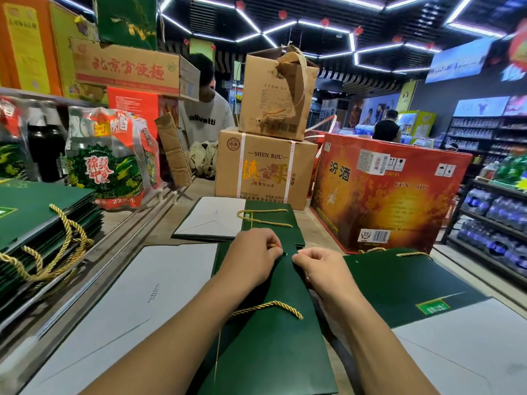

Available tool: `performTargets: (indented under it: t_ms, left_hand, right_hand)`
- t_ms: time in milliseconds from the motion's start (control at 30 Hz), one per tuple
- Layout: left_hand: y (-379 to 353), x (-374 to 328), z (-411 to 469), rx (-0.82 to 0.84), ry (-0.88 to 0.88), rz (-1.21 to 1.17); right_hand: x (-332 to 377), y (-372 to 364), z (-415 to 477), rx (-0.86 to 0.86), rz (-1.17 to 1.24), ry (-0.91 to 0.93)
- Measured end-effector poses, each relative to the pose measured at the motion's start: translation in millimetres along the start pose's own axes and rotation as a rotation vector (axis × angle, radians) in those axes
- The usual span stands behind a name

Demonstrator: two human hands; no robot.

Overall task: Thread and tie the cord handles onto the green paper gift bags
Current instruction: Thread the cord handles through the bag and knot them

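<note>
Several green paper bags (42, 220) are stacked flat at the far left, and gold cord handles (65, 238) are draped over their near edge. Behind that stack, printed snack packets (108, 163) are propped upright. Further right, a pale grey sheet (137, 303) is laid flat beside the left forearm.

The green bag (271, 354) being worked on is laid flat in the middle, running lengthwise away from the person. The left hand (251, 256) is held at its far edge with the fingers curled. A gold cord (272, 245) is pinched between thumb and fingertips, right beside a small hole in the paper. A loose cord (268, 307) is seen lying across the bag between the two forearms; whether it is joined to the pinched end cannot be told. The right hand (319, 266) is set just beside the left, its fingers also curled, and the same edge of the bag is gripped by it.

Beyond the hands, another flat bag (296, 232) with a looped gold handle is placed before two stacked cardboard boxes (265, 166), beside which a person in a white T-shirt (205, 121) is partly hidden. To the right, a red carton (385, 195) is stood upright, and a further green bag (399, 280) is laid flat near its base. Shelves of bottled water (490, 212) are seen at the far right.
</note>
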State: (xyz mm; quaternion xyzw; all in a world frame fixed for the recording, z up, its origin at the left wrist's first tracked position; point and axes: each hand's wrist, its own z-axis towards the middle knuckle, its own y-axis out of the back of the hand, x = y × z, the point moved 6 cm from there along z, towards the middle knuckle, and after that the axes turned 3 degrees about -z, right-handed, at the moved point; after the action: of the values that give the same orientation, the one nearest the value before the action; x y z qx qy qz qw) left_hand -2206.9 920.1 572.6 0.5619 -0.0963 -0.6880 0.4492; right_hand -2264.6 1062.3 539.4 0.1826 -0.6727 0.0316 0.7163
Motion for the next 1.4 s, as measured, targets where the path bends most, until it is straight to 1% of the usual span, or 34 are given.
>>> performTargets:
  t_ms: [133, 333, 467, 533, 667, 833, 900, 1033, 1233, 1400]
  left_hand:
    - [-8, -3, -1, -0.007, -0.074, 0.075]
    - [-12, -18, 6, 0.052, -0.166, 0.324]
    - [-20, -18, 3, 0.028, -0.243, 0.352]
    - [-18, -17, 1, -0.001, -0.252, 0.303]
    - [-6, -6, 1, -0.112, -0.160, 0.021]
    - [-2, 6, 2, -0.134, -0.077, -0.129]
    - [0, 6, 3, -0.144, -0.073, -0.153]
    - [-1, 3, 1, -0.152, -0.086, -0.168]
    - [-2, 5, 0, -0.145, -0.090, -0.177]
    - [-4, 7, -1, -0.072, -0.079, -0.136]
  right_hand:
    - [-3, -4, 2, -0.014, -0.029, 0.012]
    - [-4, -3, 4, -0.024, -0.018, 0.080]
    - [-1, -3, 2, -0.041, 0.054, 0.077]
    - [1, -3, 2, -0.043, 0.071, 0.095]
    - [7, -3, 1, -0.035, 0.094, 0.145]
    - [10, -10, -5, 0.144, 0.394, 0.077]
    - [10, -10, -5, 0.156, 0.452, 0.060]
    - [10, -7, -6, 0.143, 0.458, 0.075]
    - [5, -4, 0, 0.061, 0.390, 0.115]
    - [6, -5, 0, 0.079, 0.279, 0.189]
